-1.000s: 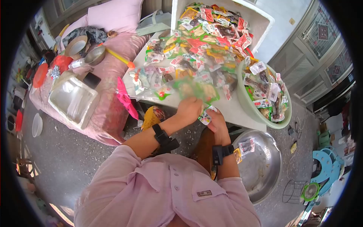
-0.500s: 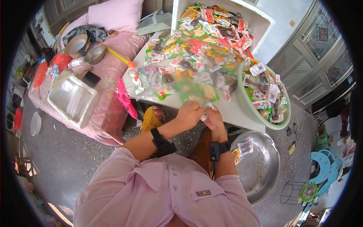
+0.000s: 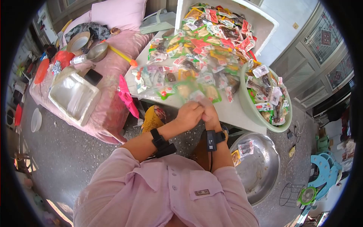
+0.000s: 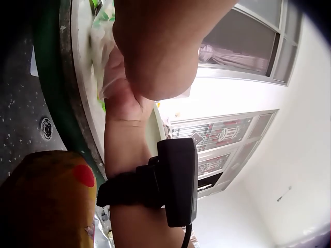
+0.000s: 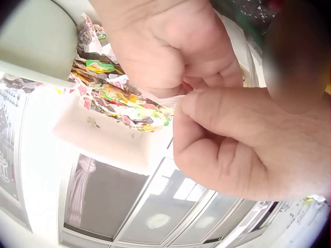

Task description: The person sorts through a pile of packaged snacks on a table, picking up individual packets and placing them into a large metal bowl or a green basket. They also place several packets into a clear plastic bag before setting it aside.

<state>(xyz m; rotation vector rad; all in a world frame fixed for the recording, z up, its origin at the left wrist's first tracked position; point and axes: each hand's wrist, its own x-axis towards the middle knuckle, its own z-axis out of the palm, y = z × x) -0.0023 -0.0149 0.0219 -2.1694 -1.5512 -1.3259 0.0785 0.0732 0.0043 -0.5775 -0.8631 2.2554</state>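
Observation:
My left hand (image 3: 190, 115) and right hand (image 3: 208, 111) meet at the table's front edge. Thumb and curled index finger of my left hand (image 5: 222, 142) pinch the edge of a plastic food packet, whose thin clear film (image 5: 168, 99) shows between the hands. Curled fingers of my right hand (image 5: 178, 51) hold its other side, and most of the packet is hidden. In the left wrist view, clear film (image 4: 109, 77) lies over the right fingers. Just beyond the hands, green-edged food packets (image 3: 210, 92) lie on the white table (image 3: 236, 119).
A white foam box (image 3: 264, 30) lies tipped at the back, packets spilling from it. At right stands a green basin (image 3: 245, 102) of packets. A metal basin (image 3: 261, 170) with a few packets sits on the floor. The bed (image 3: 113, 87) bears an empty foam box (image 3: 75, 100).
The small printed packet was visible between the hands and is now mostly covered by them. My right hand has turned inward and moved left, up against the left hand.

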